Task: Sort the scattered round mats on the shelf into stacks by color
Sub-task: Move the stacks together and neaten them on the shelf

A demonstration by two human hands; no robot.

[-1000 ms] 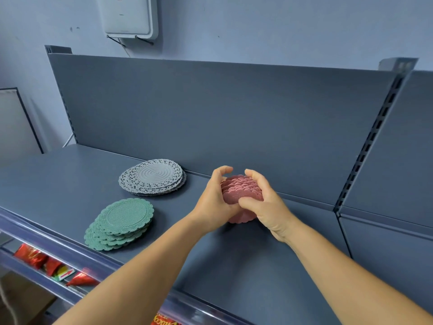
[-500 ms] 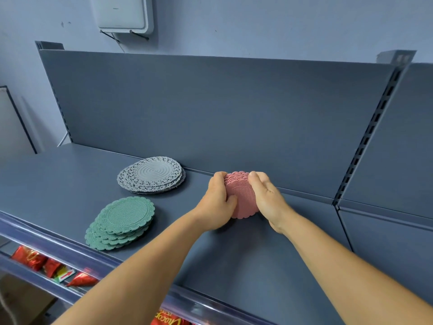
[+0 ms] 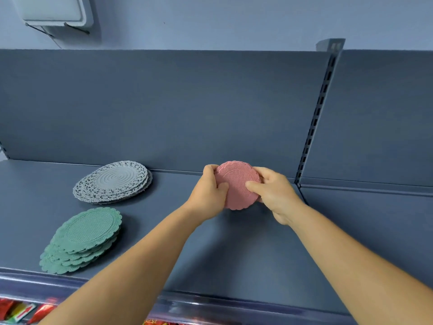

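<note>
On the dark blue metal shelf (image 3: 246, 254), a stack of grey lace-edged round mats (image 3: 113, 182) lies near the back panel and a stack of green scalloped round mats (image 3: 83, 239) near the front edge, well apart from the hands. The left hand (image 3: 207, 195) and the right hand (image 3: 273, 195) pinch a bundle of pink scalloped round mats (image 3: 235, 184) from both sides, thumbs on its face, tilted above the shelf; I judge it best to square the edges, then lay it flat. The red packets (image 3: 21, 311) below carry no readable writing.
</note>
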